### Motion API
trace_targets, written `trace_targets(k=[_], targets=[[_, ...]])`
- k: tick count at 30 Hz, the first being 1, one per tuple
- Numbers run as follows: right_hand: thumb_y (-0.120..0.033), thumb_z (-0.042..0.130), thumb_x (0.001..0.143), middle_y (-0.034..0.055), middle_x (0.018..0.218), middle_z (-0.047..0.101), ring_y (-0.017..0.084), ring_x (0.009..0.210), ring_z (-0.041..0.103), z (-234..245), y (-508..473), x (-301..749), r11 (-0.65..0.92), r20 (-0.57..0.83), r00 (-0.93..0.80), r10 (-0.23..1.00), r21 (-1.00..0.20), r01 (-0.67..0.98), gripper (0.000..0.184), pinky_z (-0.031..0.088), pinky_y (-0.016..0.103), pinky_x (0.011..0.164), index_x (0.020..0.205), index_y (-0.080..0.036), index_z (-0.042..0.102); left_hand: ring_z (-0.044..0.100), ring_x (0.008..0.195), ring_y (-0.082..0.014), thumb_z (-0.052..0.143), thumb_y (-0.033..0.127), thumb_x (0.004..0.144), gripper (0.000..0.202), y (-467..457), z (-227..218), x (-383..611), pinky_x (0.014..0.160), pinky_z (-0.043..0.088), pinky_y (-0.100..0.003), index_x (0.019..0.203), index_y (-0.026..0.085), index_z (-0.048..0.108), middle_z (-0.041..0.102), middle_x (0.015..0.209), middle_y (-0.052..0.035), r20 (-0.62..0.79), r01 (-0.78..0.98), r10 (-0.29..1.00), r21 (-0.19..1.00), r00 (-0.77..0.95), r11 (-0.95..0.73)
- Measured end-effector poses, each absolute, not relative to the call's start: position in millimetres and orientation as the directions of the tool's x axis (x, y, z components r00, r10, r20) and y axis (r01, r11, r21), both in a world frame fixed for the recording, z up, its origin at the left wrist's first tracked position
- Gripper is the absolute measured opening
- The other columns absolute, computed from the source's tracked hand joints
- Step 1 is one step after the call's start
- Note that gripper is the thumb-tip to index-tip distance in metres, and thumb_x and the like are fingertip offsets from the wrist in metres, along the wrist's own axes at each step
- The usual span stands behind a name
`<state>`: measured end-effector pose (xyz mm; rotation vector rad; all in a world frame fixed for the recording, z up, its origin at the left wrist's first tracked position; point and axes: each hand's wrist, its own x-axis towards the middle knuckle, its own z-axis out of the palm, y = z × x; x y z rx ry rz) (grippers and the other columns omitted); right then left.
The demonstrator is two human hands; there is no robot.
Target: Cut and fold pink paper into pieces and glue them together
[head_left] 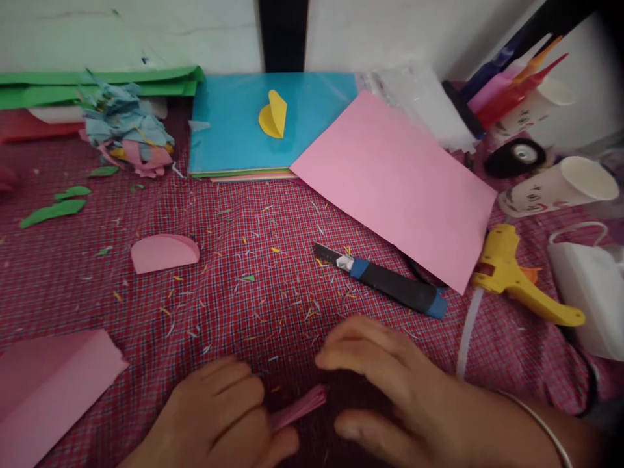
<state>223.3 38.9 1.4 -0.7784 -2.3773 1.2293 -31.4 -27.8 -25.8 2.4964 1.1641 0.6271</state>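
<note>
My left hand point(221, 416) is curled shut at the bottom of the view, pinching a thin folded strip of pink paper point(301, 406) that sticks out to the right. My right hand point(385, 383) hovers just right of the strip, fingers together and bent, thumb below; nothing shows inside it. Both hands rest low over the red checked cloth point(244, 292). A black and blue utility knife point(385, 281) lies just beyond my right hand. A pink half-circle of paper point(163, 252) lies to the upper left.
A large pink sheet point(400, 182) overlaps a blue paper stack point(244, 123) carrying a folded yellow circle point(273, 116). A yellow glue gun point(521, 276), paper cups point(560, 185), tape roll point(517, 156) and white bag point(589, 286) sit right. Paper scraps point(124, 133), green sheets point(97, 84) and a pink sheet point(49, 383) lie left.
</note>
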Motion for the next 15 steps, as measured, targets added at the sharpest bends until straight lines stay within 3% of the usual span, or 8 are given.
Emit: trace_targets(k=[3, 7, 10, 13, 15], targets=[[-0.023, 0.07, 0.085, 0.0096, 0.124, 0.058, 0.018, 0.116, 0.053, -3.7, 36.1, 219.0, 0.403, 0.014, -0.795, 0.607, -0.867, 0.293, 0.053, 0.046, 0.031, 0.1, 0.132, -0.017, 0.046, 0.05, 0.06, -0.013, 0.06, 0.022, 0.091, 0.017, -28.8, -17.8, -28.0, 0.065, 0.046, -0.031, 0.075, 0.022, 0.057, 0.053, 0.061, 0.0055, 0.373, 0.631, 0.723, 0.355, 0.581, -0.69], [-0.005, 0.062, 0.084, 0.0086, 0.114, 0.062, 0.015, 0.11, 0.057, -16.5, 35.8, 209.2, 0.407, 0.125, -0.823, 0.554, -0.903, 0.136, 0.029, 0.047, 0.029, 0.097, 0.111, -0.016, 0.058, 0.053, 0.062, -0.0134, 0.062, 0.013, 0.089, 0.018, -24.0, -6.3, -20.6, 0.074, 0.049, -0.034, 0.075, 0.021, 0.054, 0.056, 0.062, 0.0066, 0.433, 0.582, 0.626, 0.248, 0.648, -0.774], [-0.001, 0.054, 0.085, 0.0081, 0.104, 0.064, 0.015, 0.102, 0.059, -27.2, 37.3, 203.4, 0.412, 0.212, -0.804, 0.556, -0.91, 0.044, 0.02, 0.049, 0.031, 0.091, 0.097, -0.016, 0.06, 0.052, 0.06, -0.0137, 0.063, 0.015, 0.09, 0.014, -17.9, -8.1, -19.2, 0.064, 0.047, -0.032, 0.081, 0.02, 0.054, 0.057, 0.064, 0.006, 0.457, 0.571, 0.588, 0.194, 0.667, -0.798], [-0.004, 0.052, 0.087, 0.0057, 0.098, 0.065, 0.016, 0.096, 0.059, -33.6, 37.5, 200.9, 0.397, 0.197, -0.768, 0.61, -0.914, 0.081, 0.019, 0.049, 0.033, 0.089, 0.097, -0.017, 0.059, 0.053, 0.059, -0.0129, 0.06, 0.033, 0.093, 0.015, -12.7, -21.8, -20.0, 0.051, 0.043, -0.027, 0.091, 0.02, 0.054, 0.057, 0.07, 0.0037, 0.376, 0.67, 0.742, 0.327, 0.555, -0.667], [-0.003, 0.053, 0.084, 0.0046, 0.099, 0.064, 0.016, 0.096, 0.059, -34.3, 36.4, 201.2, 0.387, 0.167, -0.742, 0.649, -0.912, 0.134, 0.023, 0.048, 0.034, 0.089, 0.101, -0.018, 0.058, 0.058, 0.069, -0.0134, 0.058, 0.035, 0.093, 0.017, -11.4, -31.5, -20.3, 0.056, 0.048, -0.026, 0.1, 0.02, 0.053, 0.06, 0.081, 0.001, 0.276, 0.701, 0.853, 0.486, 0.444, -0.522]])
